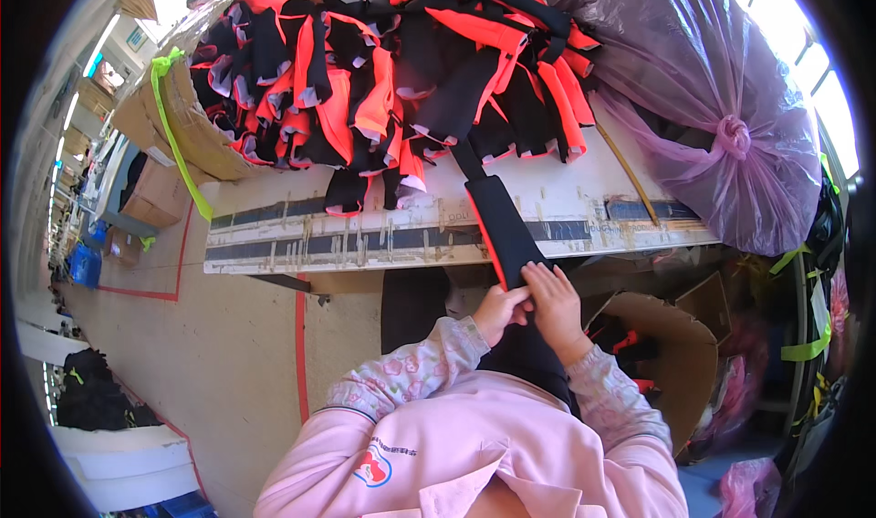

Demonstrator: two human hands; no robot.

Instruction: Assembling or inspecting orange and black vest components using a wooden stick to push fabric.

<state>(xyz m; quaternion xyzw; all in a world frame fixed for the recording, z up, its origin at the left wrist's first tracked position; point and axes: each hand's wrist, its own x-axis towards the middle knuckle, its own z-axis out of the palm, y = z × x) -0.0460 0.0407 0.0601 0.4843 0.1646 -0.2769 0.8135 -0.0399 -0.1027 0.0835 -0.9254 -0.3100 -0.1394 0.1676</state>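
A black padded strap [505, 219] with an orange-red edge slopes from the table toward me, a narrower black webbing piece [467, 162] at its far end. My left hand [500, 313] is closed on the near part of this pad, at its left edge. My right hand [556, 306] lies over the pad from the right, fingers stretched out and lying flat on it. The thumbs are close together, and the pad's near end is hidden under the hands. Beyond it, a heap of black and orange-red straps [342, 89] covers the back of the table.
The worn white table [411, 240] has a taped front edge. A knotted translucent purple bag [712, 107] bulges at its right, near a thin yellowish stick [628, 173]. An open cardboard box [671, 358] stands below right. Another carton [196, 121] with a yellow-green strip stands left.
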